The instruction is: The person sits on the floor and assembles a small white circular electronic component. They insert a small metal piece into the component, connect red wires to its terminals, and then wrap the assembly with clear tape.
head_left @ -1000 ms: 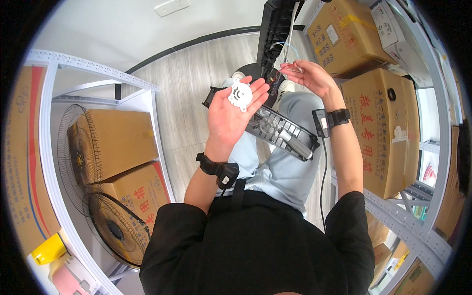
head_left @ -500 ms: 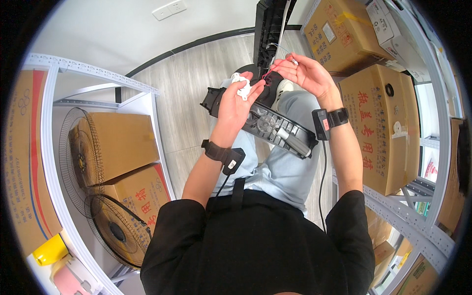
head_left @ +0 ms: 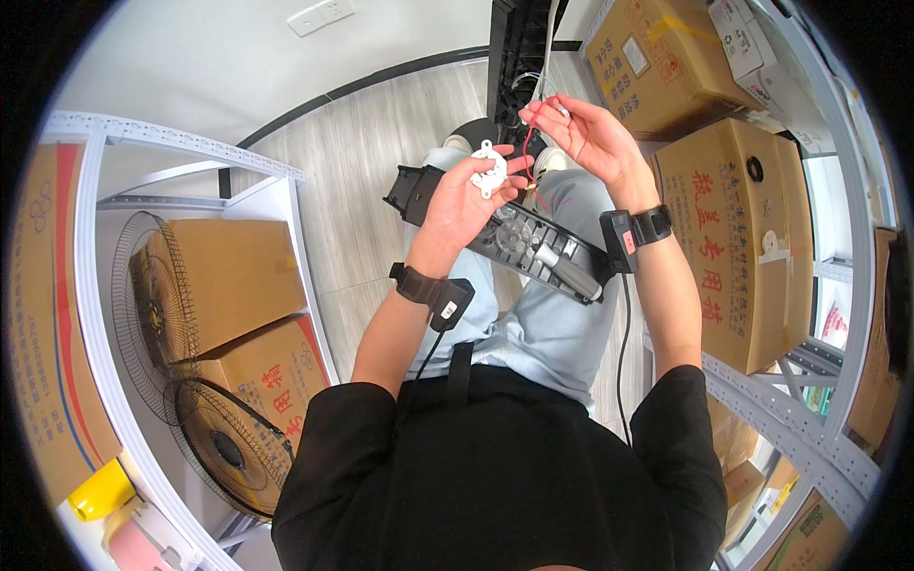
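A small white plastic bracket (head_left: 487, 171) with rounded lugs is pinched in my left hand (head_left: 455, 205), its flat face turned up. My right hand (head_left: 605, 147), a little farther away and to the right, grips a thin red wire (head_left: 529, 157) near a small white end piece between thumb and fingers. The wire hangs down past my left fingertips. Below both hands a long black plastic housing (head_left: 486, 244) lies across my thighs. A clear round piece (head_left: 514, 238) and a grey cylinder (head_left: 571, 276) sit in it.
A tall black column (head_left: 509, 67) with a pale cable stands just beyond my hands. Shelving with cardboard boxes (head_left: 733, 238) rises on the right. On the left, wire fan guards (head_left: 152, 314) lean against boxes within a white shelf frame (head_left: 152, 343).
My left hand has turned the white bracket, so more of its face shows, and shifted it slightly right. My right hand has moved a little left, and the red wire now hangs lower.
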{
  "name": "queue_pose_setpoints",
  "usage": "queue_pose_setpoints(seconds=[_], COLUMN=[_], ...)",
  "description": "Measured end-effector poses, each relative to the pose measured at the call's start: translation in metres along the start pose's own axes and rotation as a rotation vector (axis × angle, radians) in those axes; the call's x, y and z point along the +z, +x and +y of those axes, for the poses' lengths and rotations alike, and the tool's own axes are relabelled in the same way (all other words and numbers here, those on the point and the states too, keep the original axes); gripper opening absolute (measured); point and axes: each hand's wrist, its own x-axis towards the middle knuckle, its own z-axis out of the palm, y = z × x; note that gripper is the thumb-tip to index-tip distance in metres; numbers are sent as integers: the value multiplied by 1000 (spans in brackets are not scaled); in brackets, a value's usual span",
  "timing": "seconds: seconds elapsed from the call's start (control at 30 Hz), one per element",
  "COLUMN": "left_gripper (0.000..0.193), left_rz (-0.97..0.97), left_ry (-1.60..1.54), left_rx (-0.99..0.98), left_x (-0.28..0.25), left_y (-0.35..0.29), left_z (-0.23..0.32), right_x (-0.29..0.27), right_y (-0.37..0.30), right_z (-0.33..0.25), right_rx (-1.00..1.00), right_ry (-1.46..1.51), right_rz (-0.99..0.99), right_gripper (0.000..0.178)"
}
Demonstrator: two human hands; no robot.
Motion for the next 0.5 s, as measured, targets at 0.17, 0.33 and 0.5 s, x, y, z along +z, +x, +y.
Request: queue_pose_setpoints(seconds=[0.17, 0.33, 0.5], left_gripper=[43, 42, 39], left_rz=[-57, -41, -60], left_ry=[12, 59, -10], left_rx=[-66, -69, -92], left_x=[1, 11, 13], left_y=[-1, -5, -8], left_z=[0, -1, -2], right_x=[10, 7, 6], right_y=[2, 4, 4], right_z=[6, 6, 9], right_rx=[-66, -65, -50], right_ry=[-68, -69, -149], right_rz=[95, 77, 116], right_gripper=[24, 24, 32])
